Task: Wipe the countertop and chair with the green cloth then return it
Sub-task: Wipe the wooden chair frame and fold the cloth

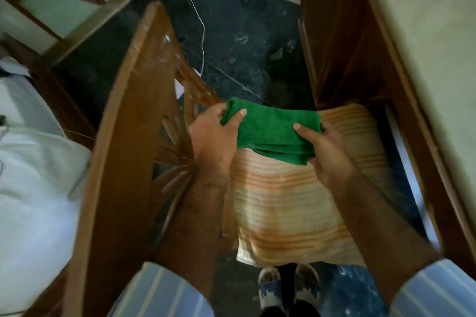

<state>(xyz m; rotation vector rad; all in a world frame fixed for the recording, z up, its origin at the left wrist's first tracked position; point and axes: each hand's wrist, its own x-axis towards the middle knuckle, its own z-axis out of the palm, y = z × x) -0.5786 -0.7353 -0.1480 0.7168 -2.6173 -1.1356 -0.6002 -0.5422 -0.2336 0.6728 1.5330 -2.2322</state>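
The fingers [233, 117] of the left hand [215, 131] are curled and clamped on the left end of the green cloth [273, 131], with the thumb laid on top and the other fingers tucked beneath the bunched edge. The fingers [305, 134] of the right hand [325, 154] are likewise closed on the cloth's right end: the thumb is pressed flat on the upper face, and the remaining fingers are hidden under and behind the fabric. The cloth is folded into several layers, seen stacked along its lower edge, and is held stretched between the two hands at the centre of the frame, above the far part of the striped orange seat cushion [291, 203]; whether it touches the cushion cannot be told. Both forearms are extended forward from the lower edge of the frame, bare below rolled striped sleeves [438, 288], with the palms turned inward toward each other. The carved wooden backrest of the chair [123, 136] is seen running from the upper centre to the lower left, just beside the left wrist. A pale countertop [422, 33] on a wooden cabinet fills the upper right. A thin white cord [201, 28] is seen hanging over the dark speckled floor [244, 41] at the upper centre, and slippered feet [288, 285] are visible at the bottom.
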